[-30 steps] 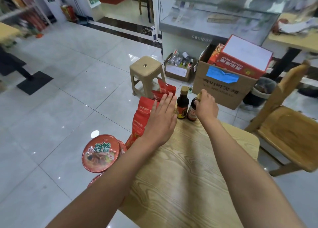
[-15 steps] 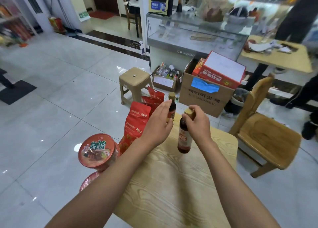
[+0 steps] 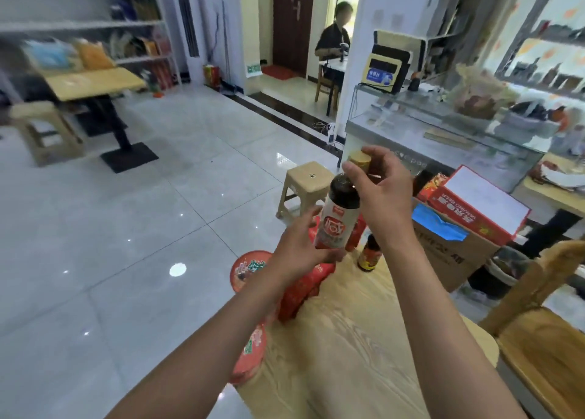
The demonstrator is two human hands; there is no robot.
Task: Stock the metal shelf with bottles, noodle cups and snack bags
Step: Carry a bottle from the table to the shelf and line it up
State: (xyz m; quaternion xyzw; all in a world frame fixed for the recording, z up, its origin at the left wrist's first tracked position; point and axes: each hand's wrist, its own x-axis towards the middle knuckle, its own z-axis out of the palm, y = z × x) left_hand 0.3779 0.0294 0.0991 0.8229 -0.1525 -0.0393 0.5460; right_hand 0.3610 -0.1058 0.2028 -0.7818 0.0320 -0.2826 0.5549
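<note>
Lifted off the table (image 3: 364, 339), the bottle (image 3: 340, 216) is in both grips, second bottle (image 3: 369, 255) behind.

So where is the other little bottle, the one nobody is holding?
In the head view, the small dark bottle stands on the wooden table, just right of the red snack bags and below the right hand.

bottle (image 3: 340, 209) neck behind right hand (image 3: 381, 193)
</note>
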